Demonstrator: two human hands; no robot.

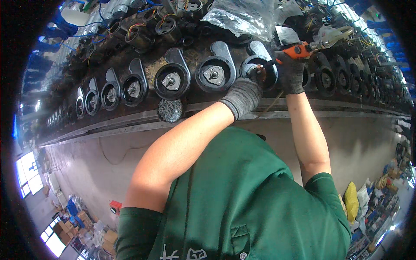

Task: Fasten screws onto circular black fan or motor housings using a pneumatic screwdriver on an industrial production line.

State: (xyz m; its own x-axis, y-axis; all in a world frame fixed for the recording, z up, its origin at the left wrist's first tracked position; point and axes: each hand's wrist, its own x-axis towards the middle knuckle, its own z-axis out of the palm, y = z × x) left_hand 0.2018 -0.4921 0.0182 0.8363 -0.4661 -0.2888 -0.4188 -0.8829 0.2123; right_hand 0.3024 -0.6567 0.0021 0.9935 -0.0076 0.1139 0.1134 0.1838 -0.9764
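My right hand (292,73), in a dark grey glove, is closed around an orange and black power screwdriver (298,51). The tool's dark front end points left, toward a round black blower housing (270,83). At that housing, my left hand (246,94), gloved too, has its fingers bent into the round opening near the tool's tip. What its fingertips pinch is too small to make out. Just left stands another black housing (215,73) with a silver metal plate fixed in its middle. A similar housing (172,80) comes after it.
More housings line the bench edge (208,105) on both sides. Behind them lie motors with coloured wires (168,28) and a clear plastic bag (242,19). A round speckled disc (170,110) sits at the front edge. Boxes (65,229) and a yellow sack (351,201) stand on the floor.
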